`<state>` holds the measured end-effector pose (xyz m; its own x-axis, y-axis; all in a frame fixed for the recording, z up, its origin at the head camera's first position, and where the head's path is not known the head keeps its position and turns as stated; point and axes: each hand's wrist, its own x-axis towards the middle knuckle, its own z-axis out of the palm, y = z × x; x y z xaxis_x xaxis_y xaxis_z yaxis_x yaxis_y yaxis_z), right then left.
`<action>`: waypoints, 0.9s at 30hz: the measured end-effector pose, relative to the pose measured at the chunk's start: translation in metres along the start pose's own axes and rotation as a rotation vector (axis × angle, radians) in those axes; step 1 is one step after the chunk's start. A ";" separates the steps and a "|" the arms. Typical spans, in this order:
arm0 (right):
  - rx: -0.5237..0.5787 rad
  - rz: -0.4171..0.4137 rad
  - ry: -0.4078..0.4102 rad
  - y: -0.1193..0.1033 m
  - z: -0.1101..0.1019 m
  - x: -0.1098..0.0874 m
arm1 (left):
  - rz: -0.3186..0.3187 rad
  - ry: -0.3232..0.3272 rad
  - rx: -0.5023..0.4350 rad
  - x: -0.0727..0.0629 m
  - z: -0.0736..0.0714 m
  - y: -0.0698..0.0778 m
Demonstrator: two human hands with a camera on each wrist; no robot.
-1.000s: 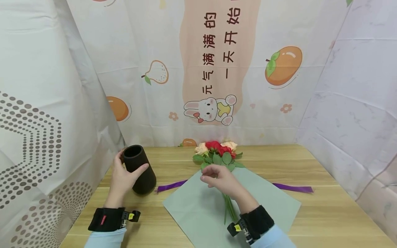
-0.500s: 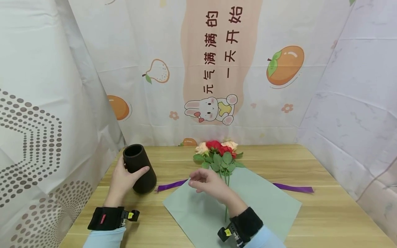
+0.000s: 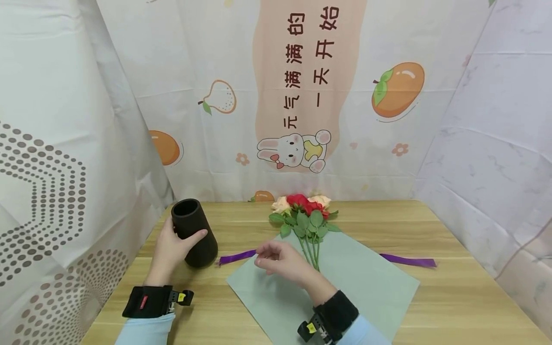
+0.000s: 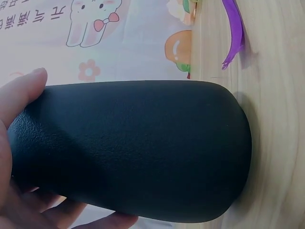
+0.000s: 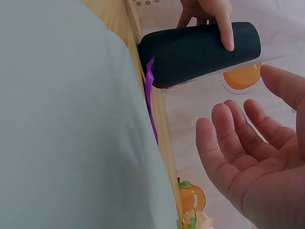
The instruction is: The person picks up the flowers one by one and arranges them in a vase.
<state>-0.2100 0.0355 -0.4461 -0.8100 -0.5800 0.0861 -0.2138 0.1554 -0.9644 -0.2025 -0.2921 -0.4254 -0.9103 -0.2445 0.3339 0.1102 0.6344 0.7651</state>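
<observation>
Wood table (image 3: 465,306), printed cloth (image 3: 276,105) behind; your left hand (image 3: 167,248) grips the upper half of the black vase (image 3: 200,242), long axis near upright, base on the wood; your right hand (image 3: 282,263) hovers over the grey-green paper (image 3: 366,282), loosely bent, holding nothing, vase to its left, flowers (image 3: 305,207) just beyond, stems towards you

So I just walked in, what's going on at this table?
A person's left hand grips a black vase. Their right hand is empty above a pale green sheet. Red and peach roses lie with their stems across the sheet, and purple ribbon shows beyond its left and right sides.
</observation>
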 end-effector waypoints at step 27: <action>0.009 -0.026 0.056 -0.016 -0.029 -0.010 | 0.013 0.021 0.015 -0.002 -0.003 0.011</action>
<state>-0.2146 0.0616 -0.4244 -0.8335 -0.5383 0.1244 -0.2304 0.1340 -0.9638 -0.1981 -0.2868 -0.4155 -0.9002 -0.2512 0.3558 0.1162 0.6488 0.7521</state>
